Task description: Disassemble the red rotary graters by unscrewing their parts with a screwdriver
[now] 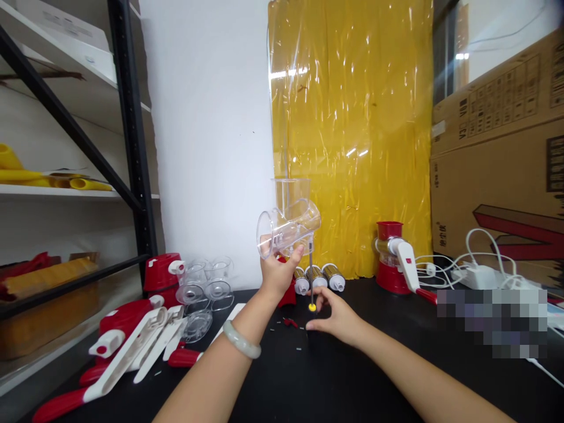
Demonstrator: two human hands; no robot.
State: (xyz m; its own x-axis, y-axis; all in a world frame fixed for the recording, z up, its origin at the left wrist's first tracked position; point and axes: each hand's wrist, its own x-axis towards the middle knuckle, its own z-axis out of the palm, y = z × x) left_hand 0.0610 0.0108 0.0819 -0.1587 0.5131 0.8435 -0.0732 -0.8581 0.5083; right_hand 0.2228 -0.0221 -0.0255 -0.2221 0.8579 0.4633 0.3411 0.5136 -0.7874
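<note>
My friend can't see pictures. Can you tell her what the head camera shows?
The left hand holds up a clear plastic housing, while the right hand steadies a thin screwdriver beneath it, over a black table. Red-and-white handles lie left; an assembled red grinder stands behind.

On the black table there stood 3 metal drum-shaped cylinders with white ends [316, 278] at the far centre, 1 assembled red-and-white grinder [393, 258] at the far right, and 1 clear plastic housing [288, 226] was raised. At left lay about 3 white crank handles with red grips [132, 346].
</note>
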